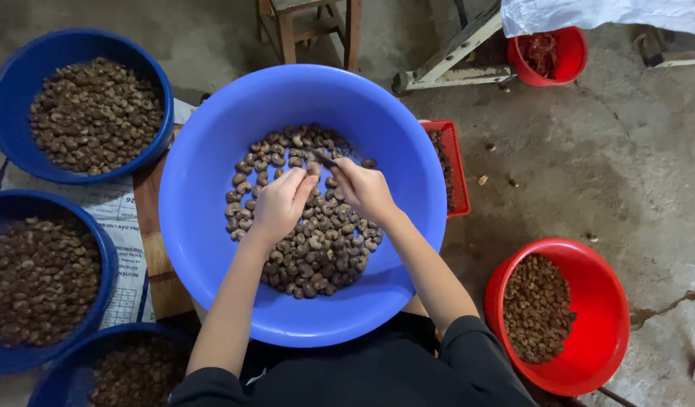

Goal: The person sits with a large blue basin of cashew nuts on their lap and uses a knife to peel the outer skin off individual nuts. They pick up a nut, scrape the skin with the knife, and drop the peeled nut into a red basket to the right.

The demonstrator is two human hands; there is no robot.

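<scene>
A big light-blue basin (pixel 211 218) sits in front of me with a heap of brown cashew nuts (pixel 317 256) in its bottom. My left hand (pixel 281 203) hovers over the heap, fingers pinched on a single nut. My right hand (pixel 365 190) is beside it, gripping a small dark-bladed tool (pixel 324 158) whose tip points toward the nut. The two hands nearly touch above the middle of the pile.
Three dark-blue basins of nuts stand at my left (pixel 15 83) (pixel 106 256) (pixel 61 377). A red basin of nuts (pixel 604 316) is at my right, a small red tray (pixel 457 166) behind the big basin, a red bucket (pixel 570 53) and a wooden stool (pixel 317 22) farther back.
</scene>
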